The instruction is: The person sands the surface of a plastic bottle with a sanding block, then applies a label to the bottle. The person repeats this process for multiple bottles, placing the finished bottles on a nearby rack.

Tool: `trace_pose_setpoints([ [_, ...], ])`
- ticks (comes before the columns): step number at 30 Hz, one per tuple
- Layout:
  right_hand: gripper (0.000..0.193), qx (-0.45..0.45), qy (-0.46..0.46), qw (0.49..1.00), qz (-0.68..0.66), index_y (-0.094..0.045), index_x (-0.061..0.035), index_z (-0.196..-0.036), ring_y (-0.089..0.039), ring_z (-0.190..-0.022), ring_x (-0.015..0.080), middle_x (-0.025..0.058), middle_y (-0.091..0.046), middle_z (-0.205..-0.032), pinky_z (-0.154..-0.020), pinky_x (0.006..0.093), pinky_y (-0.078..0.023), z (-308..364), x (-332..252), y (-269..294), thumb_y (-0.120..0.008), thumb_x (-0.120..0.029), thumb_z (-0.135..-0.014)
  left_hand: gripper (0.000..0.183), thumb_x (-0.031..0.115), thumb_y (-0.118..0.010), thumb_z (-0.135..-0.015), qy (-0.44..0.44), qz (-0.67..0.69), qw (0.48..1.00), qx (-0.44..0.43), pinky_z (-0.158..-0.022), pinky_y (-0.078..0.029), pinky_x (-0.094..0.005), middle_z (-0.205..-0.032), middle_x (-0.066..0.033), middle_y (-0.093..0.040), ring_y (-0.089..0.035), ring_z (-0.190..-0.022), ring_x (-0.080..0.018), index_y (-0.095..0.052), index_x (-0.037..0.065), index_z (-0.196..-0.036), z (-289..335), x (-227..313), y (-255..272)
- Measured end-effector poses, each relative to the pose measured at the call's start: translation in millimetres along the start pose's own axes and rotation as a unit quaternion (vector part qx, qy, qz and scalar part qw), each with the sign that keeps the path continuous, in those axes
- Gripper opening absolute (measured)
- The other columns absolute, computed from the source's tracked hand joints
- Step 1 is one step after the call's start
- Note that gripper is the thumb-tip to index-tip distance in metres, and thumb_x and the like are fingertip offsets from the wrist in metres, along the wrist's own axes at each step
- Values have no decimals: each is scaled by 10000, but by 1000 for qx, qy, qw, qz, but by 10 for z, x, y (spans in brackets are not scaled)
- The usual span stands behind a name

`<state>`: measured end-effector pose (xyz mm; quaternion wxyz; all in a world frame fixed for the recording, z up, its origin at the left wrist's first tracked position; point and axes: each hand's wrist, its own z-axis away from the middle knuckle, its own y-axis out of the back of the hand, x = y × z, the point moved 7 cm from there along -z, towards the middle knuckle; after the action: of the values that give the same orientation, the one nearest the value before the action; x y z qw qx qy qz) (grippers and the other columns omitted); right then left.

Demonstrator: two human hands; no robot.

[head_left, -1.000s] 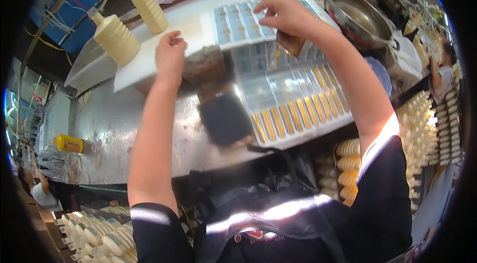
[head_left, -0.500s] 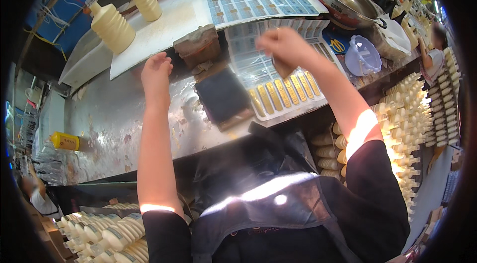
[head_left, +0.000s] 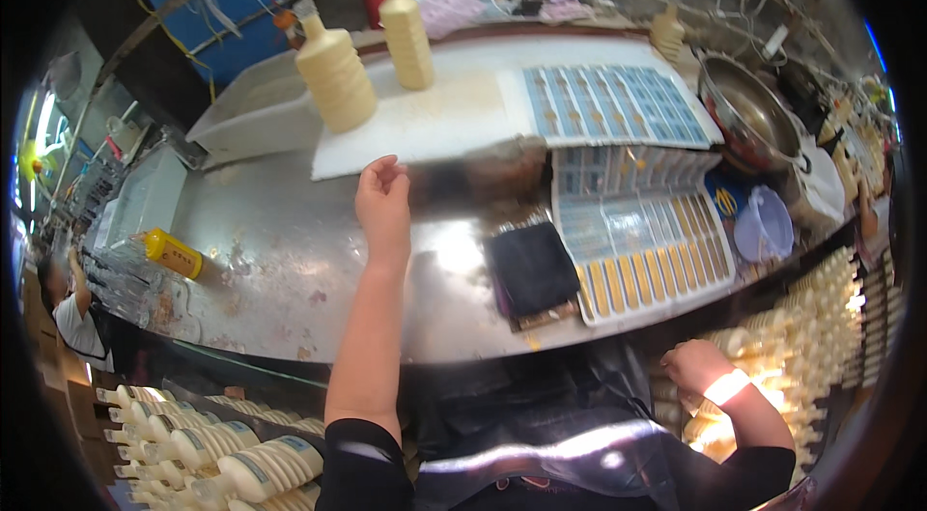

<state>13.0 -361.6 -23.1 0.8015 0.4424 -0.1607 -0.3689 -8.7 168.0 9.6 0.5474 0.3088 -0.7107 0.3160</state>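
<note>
Left hand at the white board, right hand down by the stacked cones

The left hand [head_left: 382,205] hovers over the steel counter [head_left: 280,269] just below the white board [head_left: 425,125], fingers loosely curled and holding nothing. The black cloth [head_left: 531,268] lies to the right of that hand, beside the grid mould [head_left: 647,250]. The right hand [head_left: 697,366] is below the counter's front edge, near the stacked cones [head_left: 801,347]; its fingers curl inward, and I cannot tell whether they grip anything.
</note>
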Motion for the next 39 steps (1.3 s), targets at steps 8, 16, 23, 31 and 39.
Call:
trace_pose_setpoints([
  [8,212,130,162,930,-304,-753,-51,-1096,-720,-748,229,133,-740,-869,-681,329,-545,-609,-896,1702,-711,-105,-896,891,104,-815,-799,-155,-198,954,161,-1086,-413,-408,-1437,-188,-422,-464,-1278,-290,-289,34,-1515,-924,302,341],
  [16,222,109,246,893,-360,-759,-50,-1106,-715,-716,181,115,-745,-848,-653,296,-539,-1198,-1054,2122,-733,-80,-888,977,111,-884,-705,-139,-105,984,32,-1065,-454,-421,-1403,-164,-495,-512,-1293,-281,-312,20,-1491,-2002,238,463],
  [23,166,129,246,876,-394,-764,-23,-1042,-704,-698,139,96,-751,-835,-624,274,-532,-1518,-996,2236,-725,-54,-883,717,99,-858,-743,-30,-35,998,-36,-937,-533,-351,-1250,-106,-635,-649,-1098,-217,-505,-1,-1358,-1917,292,367],
  [31,194,287,275,778,-486,-730,8,-1087,-686,-898,154,98,-729,-1018,-792,278,-532,-1629,-1199,2682,-658,-110,-951,798,214,-810,-790,91,126,973,-173,-1035,-488,-391,-1301,-140,-596,-603,-1188,-251,-410,-22,-1439,-518,757,-226],
  [39,671,167,203,800,-540,-466,3,-1462,-647,-943,168,166,-658,-1262,-839,310,-525,-1652,-1215,2032,-699,-269,-895,687,122,-787,-797,204,85,949,-223,-937,-547,-360,-1274,-154,-597,-626,-1133,-224,-432,-13,-1370,839,322,-1064],
])
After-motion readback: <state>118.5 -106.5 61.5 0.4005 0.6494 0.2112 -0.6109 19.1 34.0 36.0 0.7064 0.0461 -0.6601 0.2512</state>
